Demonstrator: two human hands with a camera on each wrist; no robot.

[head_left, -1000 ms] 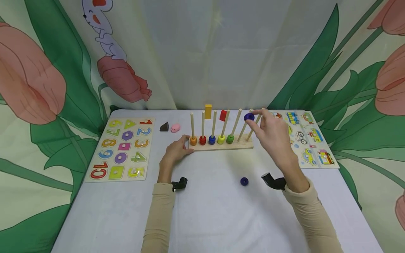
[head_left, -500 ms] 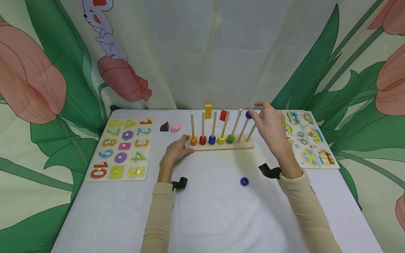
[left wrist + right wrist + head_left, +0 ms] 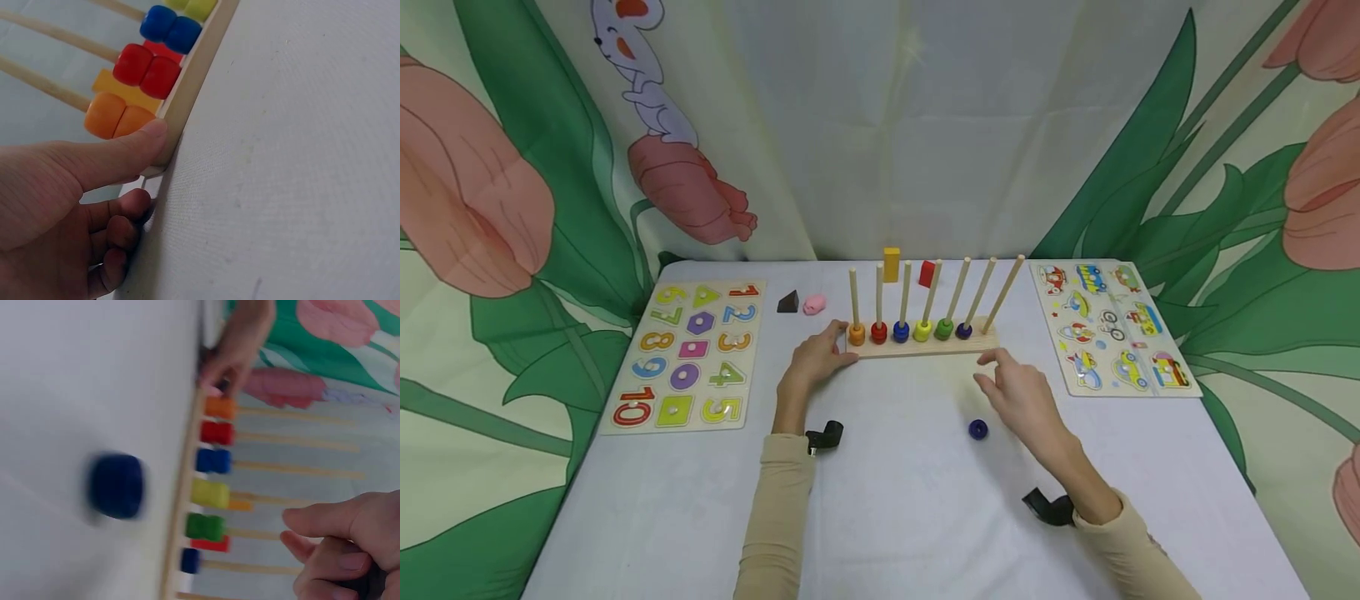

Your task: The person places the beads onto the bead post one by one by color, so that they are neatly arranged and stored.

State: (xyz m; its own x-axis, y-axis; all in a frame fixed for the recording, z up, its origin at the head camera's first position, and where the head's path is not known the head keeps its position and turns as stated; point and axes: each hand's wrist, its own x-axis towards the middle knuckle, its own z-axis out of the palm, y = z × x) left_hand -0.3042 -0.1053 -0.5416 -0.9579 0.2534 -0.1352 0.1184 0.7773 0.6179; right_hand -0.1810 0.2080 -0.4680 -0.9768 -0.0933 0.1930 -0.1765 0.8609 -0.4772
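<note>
A wooden peg rack (image 3: 928, 350) carries tall pegs in a row. Orange beads (image 3: 119, 115), red beads (image 3: 147, 70), blue beads (image 3: 170, 29), yellow beads (image 3: 922, 331) and green beads (image 3: 944, 328) sit two to a peg. Beside the green pair, one dark blue bead (image 3: 964, 331) sits at the foot of its peg; the last peg is bare. My left hand (image 3: 817, 358) grips the rack's left end, thumb on the base. My right hand (image 3: 1021, 398), fingers bent and holding nothing, hovers before the rack's right end. Near it a loose dark blue bead (image 3: 977, 429) lies on the cloth.
A number puzzle board (image 3: 711, 300) lies on the left and a vehicle puzzle board (image 3: 1093, 329) on the right. Behind the rack are a yellow block (image 3: 891, 265) and a red block (image 3: 927, 273). A dark wedge (image 3: 787, 302) and pink piece (image 3: 814, 304) lie back left.
My right hand let go of a dark blue bead at the sixth peg's top, and the bead dropped to its foot. That hand then came back toward the loose bead. My left hand stayed put.
</note>
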